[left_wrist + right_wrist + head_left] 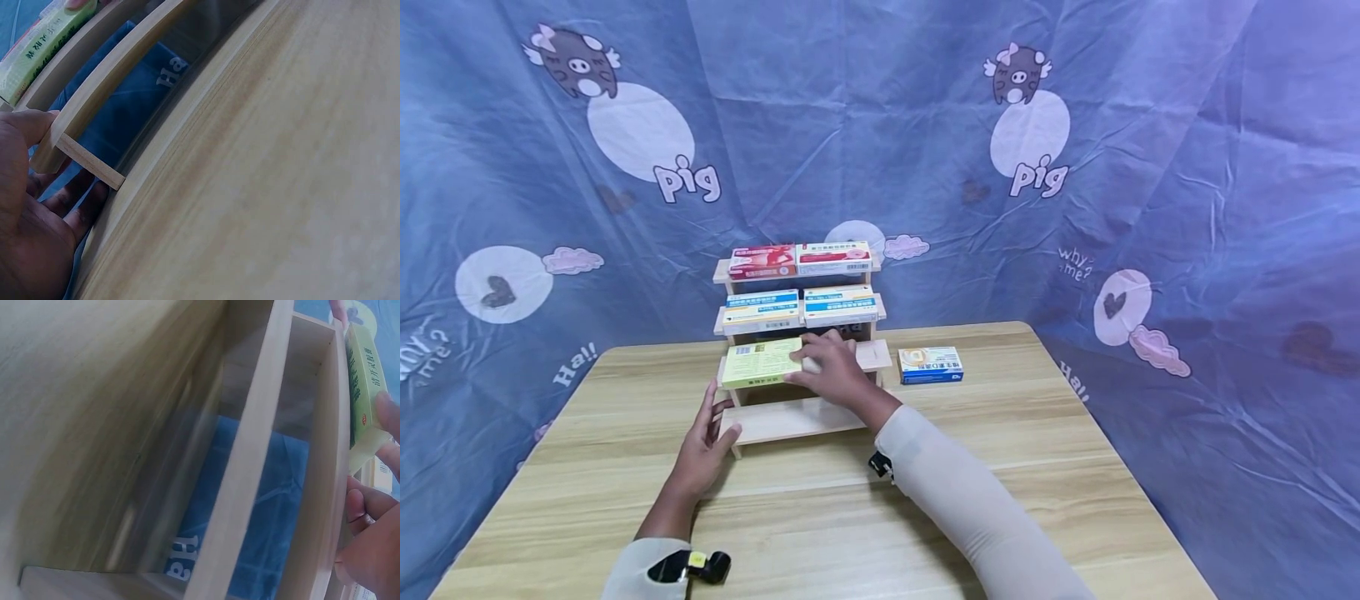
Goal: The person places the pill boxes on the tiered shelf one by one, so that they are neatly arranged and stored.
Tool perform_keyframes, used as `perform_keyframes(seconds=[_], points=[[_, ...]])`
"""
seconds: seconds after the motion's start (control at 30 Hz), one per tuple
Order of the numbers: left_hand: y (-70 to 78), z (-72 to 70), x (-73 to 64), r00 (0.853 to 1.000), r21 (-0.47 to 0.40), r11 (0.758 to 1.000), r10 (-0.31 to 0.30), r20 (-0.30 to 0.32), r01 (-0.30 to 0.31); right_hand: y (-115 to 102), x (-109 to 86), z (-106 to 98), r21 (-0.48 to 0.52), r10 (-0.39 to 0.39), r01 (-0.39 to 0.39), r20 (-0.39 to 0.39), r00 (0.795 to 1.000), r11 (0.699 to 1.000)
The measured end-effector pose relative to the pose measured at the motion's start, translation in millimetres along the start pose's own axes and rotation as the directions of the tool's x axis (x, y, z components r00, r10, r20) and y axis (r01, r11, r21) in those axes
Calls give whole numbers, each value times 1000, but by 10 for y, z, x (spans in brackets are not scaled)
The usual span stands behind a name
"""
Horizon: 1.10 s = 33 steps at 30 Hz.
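Note:
A pale wooden stepped rack (793,422) stands on the table, with medicine boxes on its upper steps. My right hand (835,367) pinches the right end of a yellow-green medicine box (760,364), which lies at the left of the third step down. In the right wrist view, the thumb and fingers hold that box (362,381) at its end. My left hand (702,450) holds the left end of the lowest step. In the left wrist view its thumb rests on the step's end (53,147), while the other fingers reach round behind.
Red-and-white boxes (763,261) lie on the top step, blue-and-white boxes (838,306) on the second. A blue, white and yellow box (930,366) lies on the wood-grain table (820,517) right of the rack. A blue printed cloth (880,150) hangs behind.

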State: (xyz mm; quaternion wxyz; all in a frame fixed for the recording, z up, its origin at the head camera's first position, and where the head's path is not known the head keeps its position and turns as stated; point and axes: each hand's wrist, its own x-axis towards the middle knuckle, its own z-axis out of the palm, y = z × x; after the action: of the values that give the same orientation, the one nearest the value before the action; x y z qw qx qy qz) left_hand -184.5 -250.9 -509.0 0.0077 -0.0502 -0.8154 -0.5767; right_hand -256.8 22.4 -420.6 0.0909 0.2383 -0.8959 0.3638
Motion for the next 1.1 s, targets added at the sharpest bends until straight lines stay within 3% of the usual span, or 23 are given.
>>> perform_keyframes(seconds=[0.43,0.9,1.1], points=[[10,7,-33,998,-25,998,61,0,-61,-1,19,46,-32,8,-8,7,1000,999],[0,14,-21,998,-20,997,69,7,-69,-21,12,37,-64,61,-62,-13,998,996],[3,11,-27,997,-16,997,76,2,-76,-24,-22,49,-77,45,-48,-32,998,996]])
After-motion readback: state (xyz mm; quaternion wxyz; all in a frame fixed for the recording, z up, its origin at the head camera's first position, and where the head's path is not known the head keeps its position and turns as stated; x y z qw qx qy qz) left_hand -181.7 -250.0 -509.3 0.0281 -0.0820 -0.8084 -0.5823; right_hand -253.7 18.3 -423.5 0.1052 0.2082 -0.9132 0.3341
